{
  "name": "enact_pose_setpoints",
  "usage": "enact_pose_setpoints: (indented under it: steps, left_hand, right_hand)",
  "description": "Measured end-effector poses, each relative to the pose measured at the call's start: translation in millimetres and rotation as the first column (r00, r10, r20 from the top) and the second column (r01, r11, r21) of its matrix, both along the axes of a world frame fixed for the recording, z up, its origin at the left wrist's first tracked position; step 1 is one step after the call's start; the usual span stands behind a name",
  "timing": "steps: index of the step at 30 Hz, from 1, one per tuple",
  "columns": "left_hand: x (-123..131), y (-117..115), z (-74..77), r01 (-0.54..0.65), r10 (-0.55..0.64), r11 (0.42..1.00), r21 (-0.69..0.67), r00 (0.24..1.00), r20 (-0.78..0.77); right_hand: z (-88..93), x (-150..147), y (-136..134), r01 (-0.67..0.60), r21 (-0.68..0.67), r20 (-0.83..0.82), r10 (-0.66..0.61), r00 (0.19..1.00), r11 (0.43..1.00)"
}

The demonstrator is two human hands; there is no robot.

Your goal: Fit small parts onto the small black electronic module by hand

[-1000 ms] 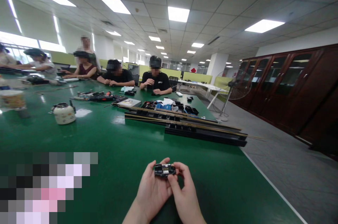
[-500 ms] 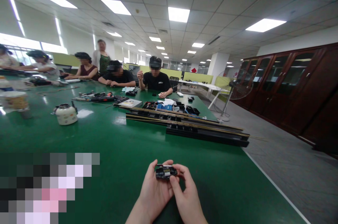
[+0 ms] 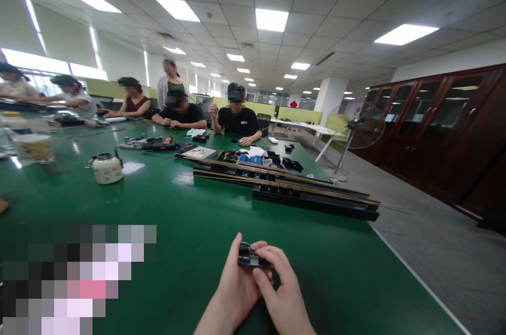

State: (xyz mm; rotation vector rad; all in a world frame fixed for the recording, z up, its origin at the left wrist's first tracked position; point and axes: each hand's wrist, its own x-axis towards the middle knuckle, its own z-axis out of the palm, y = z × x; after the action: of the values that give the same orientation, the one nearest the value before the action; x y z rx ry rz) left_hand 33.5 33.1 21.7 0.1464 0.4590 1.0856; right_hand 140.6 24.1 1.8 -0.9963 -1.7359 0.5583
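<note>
"What's gripped?"
"A small black device (image 3: 249, 258), above the green table (image 3: 356, 277): left hand (image 3: 240, 285) curled round it, right hand (image 3: 282, 279) pinching one end, partly hiding it."
"Around?"
"Black rails (image 3: 312, 204) beyond; cream pot (image 3: 107, 170) off left."

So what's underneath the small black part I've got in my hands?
Your left hand is below the small black part, with the green tabletop farther down. The part's underside is hidden from view, and your right hand covers some of its right end.

Right fingers (image 3: 279, 259) now farther over the black device (image 3: 245, 258), standing person (image 3: 174, 84) farther right.
</note>
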Motion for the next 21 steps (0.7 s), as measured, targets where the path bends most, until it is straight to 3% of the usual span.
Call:
enact_pose_setpoints:
  steps: [10,15,21]
  left_hand:
    - [-1.5,-0.3,-3.3,0.037,-0.051,0.997,0.071,0.976,0.211]
    - [0.2,2.3,-4.2,0.022,-0.023,1.000,0.005,0.978,0.205]
    - [-2.5,1.9,-4.8,0.045,-0.054,0.998,0.043,0.974,0.222]
  right_hand:
    - [-0.7,1.1,3.8,0.014,-0.040,-0.076,-0.017,0.997,0.999]
    - [-2.7,3.7,6.4,0.013,-0.079,-0.044,-0.017,0.999,0.997]
    - [-7.3,5.0,8.9,0.023,-0.100,-0.048,-0.028,0.998,0.995]
